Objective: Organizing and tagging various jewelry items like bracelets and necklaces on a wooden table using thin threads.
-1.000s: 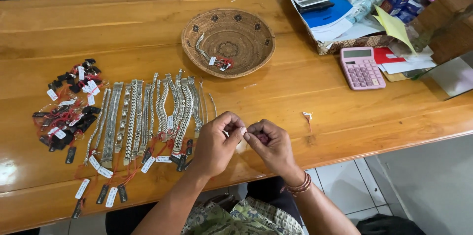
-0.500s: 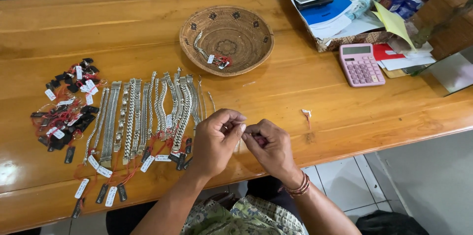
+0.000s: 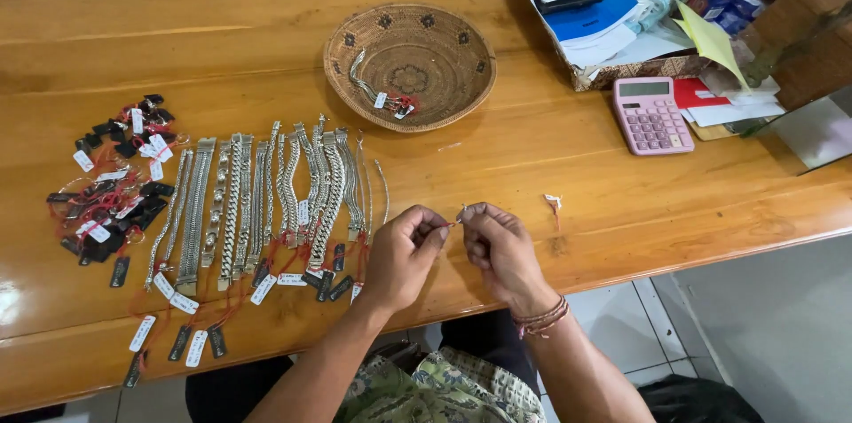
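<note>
Both hands meet above the front edge of a wooden table [image 3: 222, 32]. My left hand [image 3: 404, 254] and my right hand [image 3: 501, 250] each pinch one end of a small thin piece [image 3: 458, 215], maybe a bit of thread or a clasp; it is too small to tell. To the left lie several silver chain bracelets [image 3: 266, 201] in a row, each with a red thread and a white or black tag. A scrap of red thread with a white tag [image 3: 554, 203] lies to the right of my right hand.
A woven basket [image 3: 410, 63] holds a silver bracelet with a tag. A heap of black and white tags on red threads [image 3: 115, 183] lies at the far left. A pink calculator [image 3: 650, 114] and a box of papers [image 3: 603, 15] stand at the back right.
My hands have stayed together over the table's front edge, with the fingers shifting slightly on the small piece. Nothing on the table has moved.
</note>
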